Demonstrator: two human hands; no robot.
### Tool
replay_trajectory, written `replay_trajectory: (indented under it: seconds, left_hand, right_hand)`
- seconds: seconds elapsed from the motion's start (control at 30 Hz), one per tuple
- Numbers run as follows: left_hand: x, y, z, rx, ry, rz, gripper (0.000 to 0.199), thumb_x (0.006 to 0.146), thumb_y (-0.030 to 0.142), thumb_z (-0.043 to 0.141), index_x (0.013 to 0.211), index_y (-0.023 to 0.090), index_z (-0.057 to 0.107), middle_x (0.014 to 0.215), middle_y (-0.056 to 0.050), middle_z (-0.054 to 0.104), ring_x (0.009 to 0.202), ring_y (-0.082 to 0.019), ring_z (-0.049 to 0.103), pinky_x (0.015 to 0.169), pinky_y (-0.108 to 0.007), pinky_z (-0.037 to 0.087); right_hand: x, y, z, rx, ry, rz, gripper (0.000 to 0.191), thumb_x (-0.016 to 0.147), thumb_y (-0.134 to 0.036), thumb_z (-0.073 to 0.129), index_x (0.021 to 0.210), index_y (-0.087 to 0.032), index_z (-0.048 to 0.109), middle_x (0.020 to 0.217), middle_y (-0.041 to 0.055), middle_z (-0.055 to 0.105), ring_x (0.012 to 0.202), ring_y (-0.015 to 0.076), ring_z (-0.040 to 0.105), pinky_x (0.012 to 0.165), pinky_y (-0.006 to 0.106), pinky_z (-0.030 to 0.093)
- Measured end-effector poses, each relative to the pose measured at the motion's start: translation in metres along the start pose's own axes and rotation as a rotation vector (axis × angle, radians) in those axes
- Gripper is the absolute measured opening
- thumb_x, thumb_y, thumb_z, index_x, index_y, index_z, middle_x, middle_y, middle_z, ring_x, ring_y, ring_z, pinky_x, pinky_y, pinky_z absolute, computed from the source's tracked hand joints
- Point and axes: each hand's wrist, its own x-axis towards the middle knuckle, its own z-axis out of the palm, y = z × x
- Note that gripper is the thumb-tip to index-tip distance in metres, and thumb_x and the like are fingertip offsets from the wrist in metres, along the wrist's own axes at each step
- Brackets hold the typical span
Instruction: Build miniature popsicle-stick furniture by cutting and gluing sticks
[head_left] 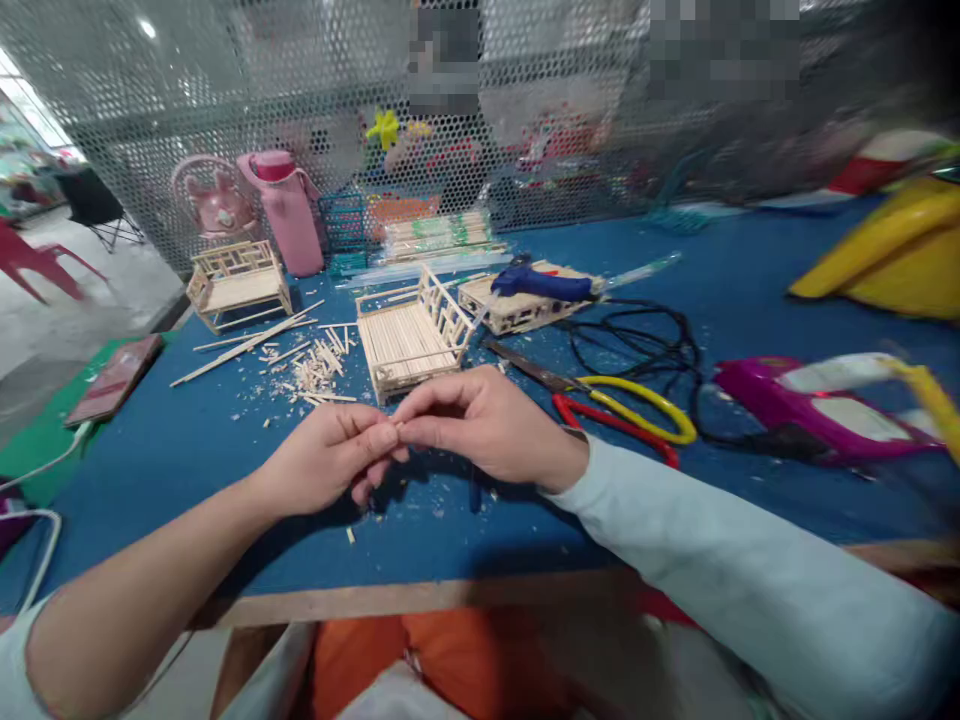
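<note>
Clock centred on the meeting fingertips, 12 pointing away from the wearer. A small pale stick piece (398, 425) is pinched at the centre between the fingertips of the left hand (330, 460) and the right hand (487, 425); both grips narrow, piece mostly hidden by fingers. Both hands are held over the near part of the blue tabletop (300, 560).

At 12, just beyond the hands: miniature stick bench (409, 345), upright, slatted seat, railed back. Farther at 12, a packet of sticks (439, 235) is seen. Offcuts (322, 370) are scattered at 10, with long loose sticks (247, 345) laid past them. Between 10 and 11, a second stick bench (238, 285) is seen upright; at 11, a pink bottle (289, 220). Phone (112, 380) is placed at 9, white cable (82, 432) plugged in.

Between 1 and 2, a blue glue gun (540, 282) is rested on a flat stick structure (510, 312). Scissors (637, 392) with red and yellow handles are laid at 3, blades spread slightly. Farther at 3: purple-and-white object (817, 425), blurred, type cannot be told.
</note>
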Motion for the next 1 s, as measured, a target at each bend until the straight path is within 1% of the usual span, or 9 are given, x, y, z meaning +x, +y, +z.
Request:
replay_trajectory:
  seconds: [0.13, 0.2, 0.27, 0.37, 0.5, 0.67, 0.77, 0.9, 1.0]
  left_hand:
    - [0.008, -0.003, 0.001, 0.113, 0.289, 0.059, 0.035, 0.082, 0.049, 0.052, 0.070, 0.017, 0.053, 0.050, 0.006, 0.046, 0.037, -0.006, 0.041, 0.038, -0.019, 0.029]
    - [0.012, -0.005, -0.002, 0.182, 0.519, 0.150, 0.025, 0.082, 0.041, 0.055, 0.074, 0.018, 0.052, 0.054, 0.007, 0.044, 0.043, -0.007, 0.040, 0.042, -0.019, 0.031]
    - [0.016, -0.007, -0.006, 0.219, 0.650, 0.221, 0.019, 0.078, 0.033, 0.062, 0.084, 0.018, 0.052, 0.064, 0.005, 0.048, 0.052, -0.008, 0.044, 0.049, -0.020, 0.037]
    - [0.025, -0.012, -0.009, 0.254, 0.629, 0.237, 0.027, 0.072, 0.025, 0.067, 0.094, 0.016, 0.054, 0.076, 0.002, 0.054, 0.064, -0.010, 0.052, 0.060, -0.024, 0.044]
    - [0.036, -0.016, -0.009, 0.258, 0.599, 0.248, 0.019, 0.073, 0.020, 0.064, 0.091, 0.015, 0.059, 0.077, -0.001, 0.059, 0.068, -0.012, 0.056, 0.065, -0.027, 0.046]
    - [0.038, -0.013, -0.008, 0.311, 0.604, 0.230, 0.004, 0.074, 0.017, 0.063, 0.078, 0.015, 0.061, 0.070, 0.000, 0.063, 0.061, -0.011, 0.055, 0.061, -0.025, 0.044]
    - [0.037, -0.011, -0.008, 0.336, 0.611, 0.215, 0.002, 0.075, 0.017, 0.062, 0.077, 0.015, 0.062, 0.068, 0.000, 0.064, 0.057, -0.010, 0.053, 0.057, -0.024, 0.042]
    - [0.039, -0.011, -0.008, 0.352, 0.605, 0.213, 0.004, 0.076, 0.019, 0.063, 0.076, 0.016, 0.063, 0.068, 0.000, 0.065, 0.056, -0.010, 0.053, 0.056, -0.023, 0.041]
    - [0.041, -0.012, -0.009, 0.352, 0.596, 0.214, 0.005, 0.076, 0.020, 0.062, 0.076, 0.015, 0.062, 0.067, 0.000, 0.063, 0.056, -0.010, 0.052, 0.055, -0.023, 0.040]
  right_hand:
    - [0.011, 0.013, 0.000, 0.039, 0.234, 0.172, 0.010, 0.079, -0.011, 0.061, 0.070, -0.013, 0.064, 0.054, -0.0056, 0.062, 0.046, 0.0028, 0.054, 0.046, 0.013, 0.043]
    - [0.015, 0.018, -0.001, 0.048, 0.392, 0.254, 0.015, 0.083, -0.013, 0.058, 0.068, -0.014, 0.061, 0.052, -0.0055, 0.059, 0.041, 0.0033, 0.052, 0.040, 0.013, 0.040]
    - [0.018, 0.022, -0.002, 0.040, 0.488, 0.289, 0.017, 0.084, -0.014, 0.057, 0.068, -0.014, 0.059, 0.052, -0.0048, 0.059, 0.040, 0.0038, 0.052, 0.036, 0.013, 0.039]
    - [0.021, 0.025, -0.001, 0.026, 0.561, 0.280, 0.014, 0.084, -0.014, 0.058, 0.071, -0.013, 0.061, 0.055, -0.0033, 0.061, 0.042, 0.0044, 0.054, 0.036, 0.013, 0.040]
    - [0.023, 0.024, 0.002, 0.124, 0.622, 0.292, 0.011, 0.084, -0.012, 0.058, 0.074, -0.012, 0.063, 0.058, -0.0020, 0.063, 0.044, 0.0042, 0.056, 0.036, 0.012, 0.040]
    - [0.025, 0.020, 0.005, 0.229, 0.627, 0.350, 0.014, 0.087, -0.008, 0.053, 0.077, -0.013, 0.060, 0.063, -0.0014, 0.066, 0.047, 0.0041, 0.058, 0.037, 0.011, 0.041]
    - [0.026, 0.020, 0.005, 0.294, 0.631, 0.385, 0.015, 0.087, -0.005, 0.051, 0.076, -0.013, 0.058, 0.061, -0.0015, 0.065, 0.047, 0.0043, 0.059, 0.038, 0.011, 0.042]
    - [0.027, 0.021, 0.006, 0.277, 0.626, 0.386, 0.015, 0.086, -0.004, 0.051, 0.077, -0.013, 0.058, 0.061, -0.0013, 0.064, 0.045, 0.0049, 0.058, 0.037, 0.012, 0.043]
    - [0.027, 0.023, 0.008, 0.171, 0.626, 0.374, 0.012, 0.087, -0.006, 0.050, 0.079, -0.014, 0.057, 0.063, -0.0014, 0.064, 0.042, 0.0050, 0.057, 0.034, 0.013, 0.041]
